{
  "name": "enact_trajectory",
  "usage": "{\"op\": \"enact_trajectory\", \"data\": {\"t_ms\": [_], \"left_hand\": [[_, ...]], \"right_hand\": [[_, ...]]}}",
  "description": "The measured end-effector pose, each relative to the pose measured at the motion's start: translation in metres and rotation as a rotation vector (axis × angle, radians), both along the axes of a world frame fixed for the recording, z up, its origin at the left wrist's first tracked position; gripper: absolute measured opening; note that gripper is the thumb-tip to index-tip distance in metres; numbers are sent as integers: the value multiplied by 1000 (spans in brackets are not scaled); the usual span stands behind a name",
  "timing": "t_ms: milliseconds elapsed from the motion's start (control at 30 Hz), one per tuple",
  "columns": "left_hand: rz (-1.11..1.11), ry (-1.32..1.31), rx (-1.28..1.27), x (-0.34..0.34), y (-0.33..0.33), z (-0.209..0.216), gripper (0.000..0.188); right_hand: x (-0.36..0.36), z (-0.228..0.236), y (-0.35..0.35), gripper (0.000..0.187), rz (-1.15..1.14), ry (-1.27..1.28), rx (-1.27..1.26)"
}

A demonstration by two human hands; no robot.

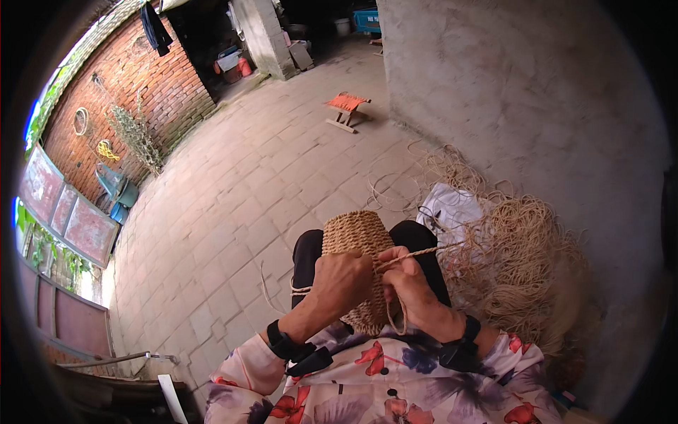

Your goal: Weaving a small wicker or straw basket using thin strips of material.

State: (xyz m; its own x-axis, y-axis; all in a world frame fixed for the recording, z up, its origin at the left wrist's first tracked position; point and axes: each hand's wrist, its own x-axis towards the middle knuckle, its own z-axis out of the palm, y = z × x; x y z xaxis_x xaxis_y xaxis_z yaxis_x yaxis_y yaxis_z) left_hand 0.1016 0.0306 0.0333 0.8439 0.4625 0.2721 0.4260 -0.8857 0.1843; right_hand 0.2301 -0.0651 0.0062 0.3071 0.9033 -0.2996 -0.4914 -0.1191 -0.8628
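A tan woven straw basket (pixel 357 230) rests on my lap between my dark-trousered knees, its side covered in rows of twisted cord. My left hand (pixel 342 284) is closed in a fist against the basket, gripping its weave; the fingertips are hidden. Beside it, the bent fingers of my right hand (pixel 415 290) pinch a twisted straw cord (pixel 427 251) that runs off to the right. A loop of cord hangs below the right hand. Another loose cord end sticks out left of the left wrist.
A big tangled heap of straw cord (pixel 526 261) lies at the right against the grey wall (pixel 530 85), partly over a white sack (pixel 452 205). Ahead on the paved floor (pixel 233 184) stands a folding stool (pixel 346 106) with an orange seat. Blue buckets (pixel 127 194) stand by the brick wall.
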Motion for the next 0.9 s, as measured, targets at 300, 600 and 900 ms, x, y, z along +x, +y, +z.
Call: {"op": "enact_trajectory", "data": {"t_ms": [300,600,900], "left_hand": [[-28,-142,-55,-9,5,-11,11],[-13,-423,-811,-34,19,-14,14],[20,-455,-1004,-40,25,-16,25]], "right_hand": [[26,6,-14,28,214,-179,66],[63,47,-13,6,-218,-1141,515],[36,14,27,18,367,-1269,602]]}}
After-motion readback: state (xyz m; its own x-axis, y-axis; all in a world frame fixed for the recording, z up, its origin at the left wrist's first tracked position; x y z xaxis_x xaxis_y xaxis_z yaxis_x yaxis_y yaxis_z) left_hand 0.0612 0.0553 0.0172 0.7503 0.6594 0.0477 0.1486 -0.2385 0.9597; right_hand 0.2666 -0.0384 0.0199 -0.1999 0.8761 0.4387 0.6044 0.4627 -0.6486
